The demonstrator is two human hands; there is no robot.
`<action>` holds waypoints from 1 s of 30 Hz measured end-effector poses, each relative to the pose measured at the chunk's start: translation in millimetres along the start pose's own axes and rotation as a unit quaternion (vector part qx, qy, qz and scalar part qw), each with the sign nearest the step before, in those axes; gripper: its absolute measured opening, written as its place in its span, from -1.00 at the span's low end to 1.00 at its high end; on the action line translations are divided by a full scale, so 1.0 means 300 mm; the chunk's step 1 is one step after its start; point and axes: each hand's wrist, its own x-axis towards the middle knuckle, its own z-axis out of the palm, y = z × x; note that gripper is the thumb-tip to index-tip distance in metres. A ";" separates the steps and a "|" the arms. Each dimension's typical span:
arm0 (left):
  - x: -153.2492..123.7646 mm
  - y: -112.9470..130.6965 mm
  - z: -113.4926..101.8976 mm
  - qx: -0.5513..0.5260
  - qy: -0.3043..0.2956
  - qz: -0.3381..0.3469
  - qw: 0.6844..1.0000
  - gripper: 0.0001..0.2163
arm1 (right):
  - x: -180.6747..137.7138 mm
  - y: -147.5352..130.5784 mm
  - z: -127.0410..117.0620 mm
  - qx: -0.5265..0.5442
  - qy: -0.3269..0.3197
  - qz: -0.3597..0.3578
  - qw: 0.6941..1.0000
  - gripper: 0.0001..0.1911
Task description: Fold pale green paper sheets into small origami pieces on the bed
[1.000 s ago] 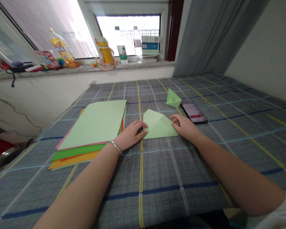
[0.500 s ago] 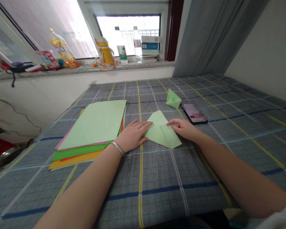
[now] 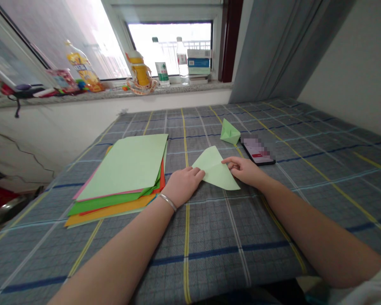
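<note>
A pale green folded paper lies between my hands on the checked cloth, its near edge slightly raised. My left hand, with a silver bangle at the wrist, has its fingers curled and closed on the paper's left near edge; the thumb is hidden. At the right edge, my right hand pinches the paper between thumb and index finger. Beyond the paper stands a small folded green paper shape, close to a phone lying face up.
Left of my hands is a stack of coloured paper with a pale green sheet on top. The checked cloth covers the whole surface. At the back, a windowsill holds bottles, a yellow flask, a tube and boxes.
My left hand has gone from lying flat on the paper to curled at its near edge. The paper's near flap has lifted and shifted. My right hand stays nearly still.
</note>
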 end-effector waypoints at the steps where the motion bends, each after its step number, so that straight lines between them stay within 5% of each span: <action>1: -0.001 -0.008 0.001 -0.003 0.001 -0.002 1.000 -0.92 | 0.000 0.005 -0.001 -0.021 0.019 -0.023 0.999 -0.52; 5: -0.015 -0.055 -0.003 -0.001 -0.006 -0.007 1.000 -0.91 | -0.002 0.021 -0.009 -0.149 0.083 -0.066 0.983 -0.45; 10: -0.024 -0.105 0.015 -0.067 -0.002 0.011 0.998 -0.89 | 0.005 0.035 -0.016 -0.246 0.111 -0.117 0.956 -0.60; 17: -0.014 -0.127 0.097 -0.165 0.031 -0.002 0.986 -0.83 | 0.007 0.036 0.013 -0.238 -0.036 -0.229 0.943 -0.43; 22: -0.015 -0.121 0.104 -0.267 0.048 -0.044 0.962 -0.75 | -0.006 0.005 0.047 -0.231 -0.079 -0.226 0.943 -0.35; 25: -0.022 -0.089 0.077 -0.260 0.007 -0.038 0.965 -0.70 | -0.016 -0.020 0.044 -0.245 -0.098 -0.213 0.941 -0.33; 30: -0.042 0.016 0.019 -0.169 -0.057 -0.048 0.983 -0.18 | -0.029 -0.042 0.023 -0.232 -0.097 -0.198 0.947 -0.33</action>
